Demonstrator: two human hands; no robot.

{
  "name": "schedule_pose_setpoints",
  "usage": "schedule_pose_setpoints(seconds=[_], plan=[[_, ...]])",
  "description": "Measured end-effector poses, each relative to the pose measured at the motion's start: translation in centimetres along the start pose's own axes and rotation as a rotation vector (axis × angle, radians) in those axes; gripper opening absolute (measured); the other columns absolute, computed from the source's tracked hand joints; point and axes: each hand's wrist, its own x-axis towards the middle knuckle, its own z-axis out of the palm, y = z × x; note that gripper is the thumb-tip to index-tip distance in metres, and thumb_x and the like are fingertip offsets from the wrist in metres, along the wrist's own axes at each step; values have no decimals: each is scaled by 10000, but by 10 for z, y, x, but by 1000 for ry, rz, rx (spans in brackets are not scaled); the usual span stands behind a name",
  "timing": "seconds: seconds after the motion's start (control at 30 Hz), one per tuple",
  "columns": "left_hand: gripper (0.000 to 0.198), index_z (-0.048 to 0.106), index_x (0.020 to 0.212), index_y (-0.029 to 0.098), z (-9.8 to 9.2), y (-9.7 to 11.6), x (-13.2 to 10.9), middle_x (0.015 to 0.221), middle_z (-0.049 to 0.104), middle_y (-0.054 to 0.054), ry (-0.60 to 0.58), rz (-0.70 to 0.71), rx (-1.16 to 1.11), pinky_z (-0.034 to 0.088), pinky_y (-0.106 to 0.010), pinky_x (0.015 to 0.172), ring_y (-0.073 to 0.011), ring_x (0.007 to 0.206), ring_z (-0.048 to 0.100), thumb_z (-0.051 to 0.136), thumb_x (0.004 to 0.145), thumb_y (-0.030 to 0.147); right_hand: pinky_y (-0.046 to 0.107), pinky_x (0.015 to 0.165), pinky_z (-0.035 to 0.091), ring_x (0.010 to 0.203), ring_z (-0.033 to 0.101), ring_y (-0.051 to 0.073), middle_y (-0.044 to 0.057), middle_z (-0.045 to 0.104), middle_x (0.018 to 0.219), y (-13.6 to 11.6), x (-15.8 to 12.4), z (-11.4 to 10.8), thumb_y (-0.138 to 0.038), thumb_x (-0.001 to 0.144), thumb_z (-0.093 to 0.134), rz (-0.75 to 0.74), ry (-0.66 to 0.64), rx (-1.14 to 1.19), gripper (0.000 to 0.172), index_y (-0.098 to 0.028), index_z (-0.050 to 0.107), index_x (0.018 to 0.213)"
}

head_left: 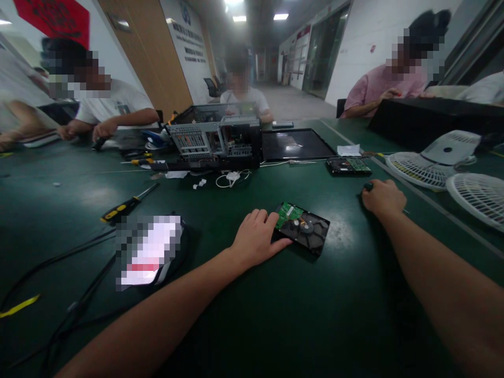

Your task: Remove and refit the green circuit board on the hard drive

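A black hard drive point(305, 229) with a green circuit board lies flat on the green table point(236, 315) in front of me. My left hand point(255, 237) rests on its left edge, fingers curled over the side and thumb along the near edge. To the right, my right hand point(382, 197) is closed round a small dark object on the table; only its black tip shows beyond my fingers, and I cannot make out what it is.
An opened computer case point(216, 137) stands mid-table beside its black side panel point(297, 144) and a second hard drive point(348, 165). A yellow-and-black screwdriver point(128, 203) lies left, with cables near me. White fan parts point(444, 163) sit right. Several people sit around the table.
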Motion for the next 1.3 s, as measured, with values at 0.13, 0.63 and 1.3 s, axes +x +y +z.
schedule_pose_setpoints(seconds=[0.13, 0.63, 1.3], plan=[[605, 572, 1208, 202, 0, 0, 1, 1079, 611, -109, 2, 11, -26, 505, -469, 888, -314, 1019, 556, 535, 904, 724, 437, 679, 346, 862, 604, 307, 306, 581, 1228, 1, 9, 1, -424, 914, 581, 35, -23, -10, 446, -118, 737, 1199], [432, 564, 1122, 196, 1, 1, 0, 1036, 652, -80, -3, 118, -51, 510, -419, 814, -267, 947, 601, 552, 951, 593, 433, 721, 447, 942, 666, 370, 280, 668, 1115, -29, -25, -17, -327, 896, 603, -30, -36, 4, 307, -91, 726, 1050], [632, 473, 1477, 265, 7, -1, -1, 1030, 593, -67, 12, 133, -41, 477, -398, 805, -259, 935, 566, 539, 962, 624, 342, 837, 507, 915, 664, 224, 67, 698, 1023, -123, -119, -66, -130, 833, 650, -929, -206, 437, 172, -234, 736, 940]])
